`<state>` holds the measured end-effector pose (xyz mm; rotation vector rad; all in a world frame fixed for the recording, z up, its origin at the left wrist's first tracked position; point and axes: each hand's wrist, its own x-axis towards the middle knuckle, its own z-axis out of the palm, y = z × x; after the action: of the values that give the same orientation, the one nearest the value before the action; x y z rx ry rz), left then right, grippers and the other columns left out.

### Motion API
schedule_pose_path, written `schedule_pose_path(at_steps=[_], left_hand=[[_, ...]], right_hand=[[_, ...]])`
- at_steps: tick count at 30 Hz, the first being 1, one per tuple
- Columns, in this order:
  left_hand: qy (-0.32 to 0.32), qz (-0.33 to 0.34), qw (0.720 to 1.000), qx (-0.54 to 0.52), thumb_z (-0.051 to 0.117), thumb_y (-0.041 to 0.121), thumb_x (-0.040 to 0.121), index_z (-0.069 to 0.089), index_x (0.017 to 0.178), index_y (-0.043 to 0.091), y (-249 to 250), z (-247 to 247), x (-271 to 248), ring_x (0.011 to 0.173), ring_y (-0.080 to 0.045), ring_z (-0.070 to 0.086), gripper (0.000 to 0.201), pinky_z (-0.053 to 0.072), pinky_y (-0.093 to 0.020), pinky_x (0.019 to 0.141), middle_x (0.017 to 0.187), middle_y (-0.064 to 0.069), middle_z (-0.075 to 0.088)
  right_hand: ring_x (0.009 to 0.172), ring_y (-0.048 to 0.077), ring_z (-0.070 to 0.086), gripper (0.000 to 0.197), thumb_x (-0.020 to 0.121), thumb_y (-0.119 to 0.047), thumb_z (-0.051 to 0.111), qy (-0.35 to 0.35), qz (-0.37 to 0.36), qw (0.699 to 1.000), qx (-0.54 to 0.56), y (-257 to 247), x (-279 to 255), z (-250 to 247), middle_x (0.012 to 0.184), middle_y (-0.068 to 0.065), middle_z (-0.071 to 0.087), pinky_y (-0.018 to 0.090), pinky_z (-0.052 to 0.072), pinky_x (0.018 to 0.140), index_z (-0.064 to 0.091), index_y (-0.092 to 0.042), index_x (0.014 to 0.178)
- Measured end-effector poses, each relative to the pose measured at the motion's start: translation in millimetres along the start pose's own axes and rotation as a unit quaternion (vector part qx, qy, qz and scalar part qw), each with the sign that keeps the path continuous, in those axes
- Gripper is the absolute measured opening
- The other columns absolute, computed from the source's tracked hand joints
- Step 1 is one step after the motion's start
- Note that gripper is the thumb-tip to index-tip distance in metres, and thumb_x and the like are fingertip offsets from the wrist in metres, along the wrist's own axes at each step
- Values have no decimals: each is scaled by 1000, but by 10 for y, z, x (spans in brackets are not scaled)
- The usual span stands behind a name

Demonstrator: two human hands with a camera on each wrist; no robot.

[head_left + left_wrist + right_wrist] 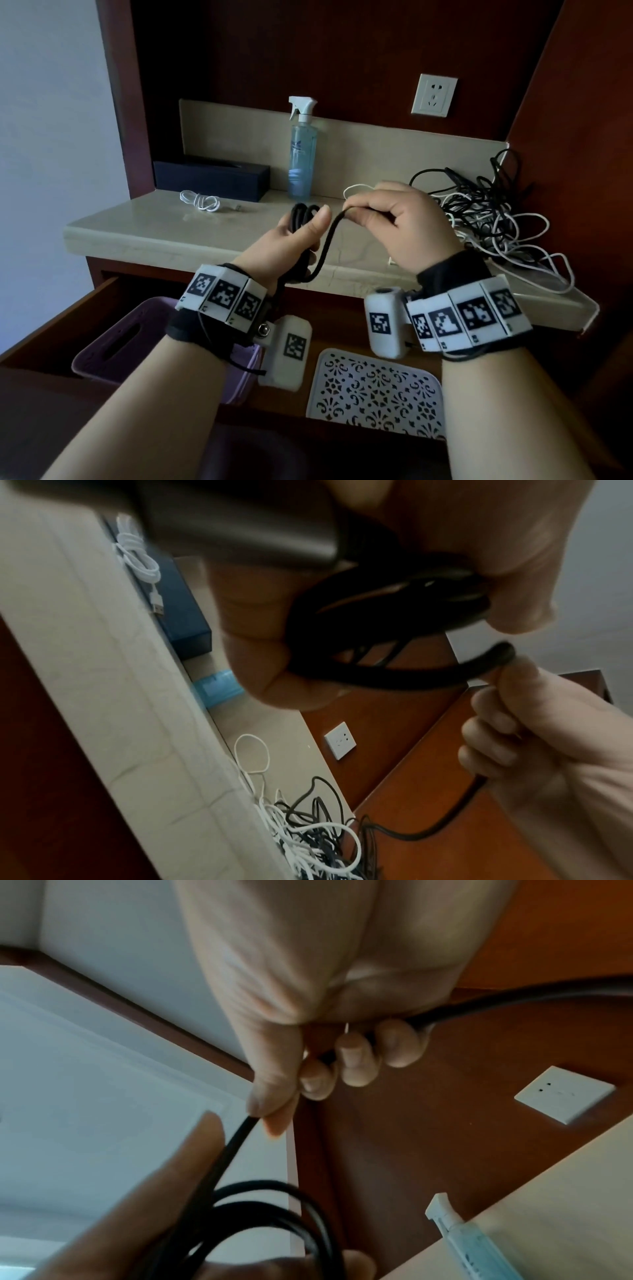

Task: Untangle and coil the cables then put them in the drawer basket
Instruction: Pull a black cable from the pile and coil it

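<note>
Head view takes in the whole job, and the stone-topped counter (144, 236) serves as the landmark for everything else. Below its front edge a wooden drawer (51, 329) stands open, with a purple basket (113, 342) inside it and a white patterned basket (373, 387) beside that; no cable shows in either, though arms cover part of both. At the counter's right end lies the biggest item of unfinished work, a tangled heap of black and white cables (493, 219), some loops hanging over the edge. Toward the counter's back stand a dark box (212, 178) and a spray bottle (301, 150). In front of the box, on the counter's left part, sits a white cable (202, 202) already bundled but not yet stowed.

Above the counter's front edge, the left hand (291, 240) is curled round several finished loops of a black cable (325, 246). The right hand (407, 222) pinches the same cable between thumb and forefinger, and its free length trails off toward the heap.

By my reckoning the task is early: one cable coiled, one partway, the heap untouched, nothing seen in a basket.
</note>
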<state>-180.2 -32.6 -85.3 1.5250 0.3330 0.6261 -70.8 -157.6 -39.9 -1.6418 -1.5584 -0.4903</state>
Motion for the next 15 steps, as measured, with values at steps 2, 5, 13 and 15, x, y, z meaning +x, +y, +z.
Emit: schedule_pose_path(at_steps=[2, 5, 13, 15], left_hand=[[-30, -6, 999, 29, 75, 73, 34, 50, 106, 21, -25, 44, -2, 75, -11, 59, 92, 51, -33, 68, 84, -9, 58], [-70, -26, 997, 26, 87, 41, 50, 48, 99, 25, 12, 114, -18, 64, -11, 50, 64, 42, -27, 59, 77, -3, 49], [-44, -28, 999, 14, 75, 9, 71, 49, 100, 17, 37, 212, 42, 66, -17, 49, 40, 41, -27, 53, 78, -9, 48], [-41, -22, 999, 3, 74, 8, 70, 49, 102, 13, 50, 251, 38, 65, -16, 51, 40, 43, -26, 52, 79, -9, 50]], right_hand=[[71, 2, 54, 19, 82, -30, 60, -3, -3, 1000, -1, 17, 48, 25, 72, -9, 60, 24, 46, 68, 74, -19, 89], [80, 17, 62, 16, 83, -27, 64, -8, 1, 1000, -3, 12, 92, 35, 84, 1, 69, 36, 49, 74, 75, -18, 90], [85, 4, 58, 17, 84, -28, 65, -22, 59, 997, 33, -15, 117, -61, 83, -14, 60, 20, 46, 81, 74, -18, 94], [87, 3, 58, 18, 85, -27, 64, -17, 59, 997, 52, -1, 116, -63, 86, -12, 61, 16, 45, 82, 74, -16, 96]])
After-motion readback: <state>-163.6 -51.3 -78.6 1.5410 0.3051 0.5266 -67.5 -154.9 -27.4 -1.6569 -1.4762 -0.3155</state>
